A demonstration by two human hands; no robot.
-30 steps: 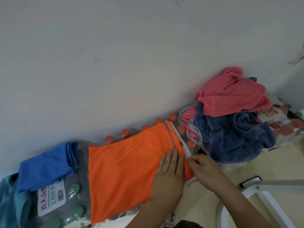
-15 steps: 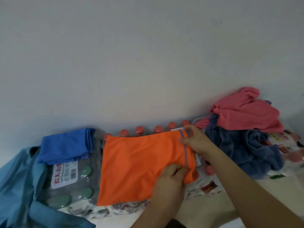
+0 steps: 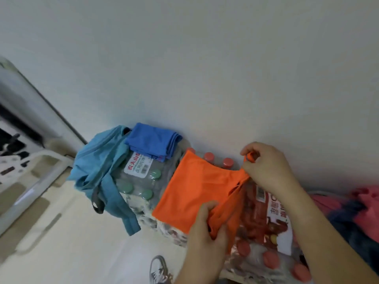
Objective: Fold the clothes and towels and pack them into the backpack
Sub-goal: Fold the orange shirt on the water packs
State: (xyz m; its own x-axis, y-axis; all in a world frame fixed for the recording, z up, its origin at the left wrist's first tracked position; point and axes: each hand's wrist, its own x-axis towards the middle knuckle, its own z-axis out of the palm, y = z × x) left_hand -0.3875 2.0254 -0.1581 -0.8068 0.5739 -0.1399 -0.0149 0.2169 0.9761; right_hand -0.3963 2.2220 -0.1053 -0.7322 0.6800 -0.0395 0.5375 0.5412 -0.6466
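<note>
Orange garment (image 3: 196,189) between both hands

Shrink-wrapped pack of green-capped bottles (image 3: 141,182) is set on the floor (image 3: 82,242) against the wall (image 3: 205,68); a white label (image 3: 137,163) with red print is seen on top. Red-capped bottle pack (image 3: 264,226) is placed just beside it. A shoe (image 3: 159,269) is seen at the bottom edge.

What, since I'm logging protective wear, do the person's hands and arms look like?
Both are bare. The left hand and right hand wear no gloves, and no ring, watch or bracelet shows. The left forearm and right forearm are uncovered to the picture's edge, with no sleeve in view.
</note>
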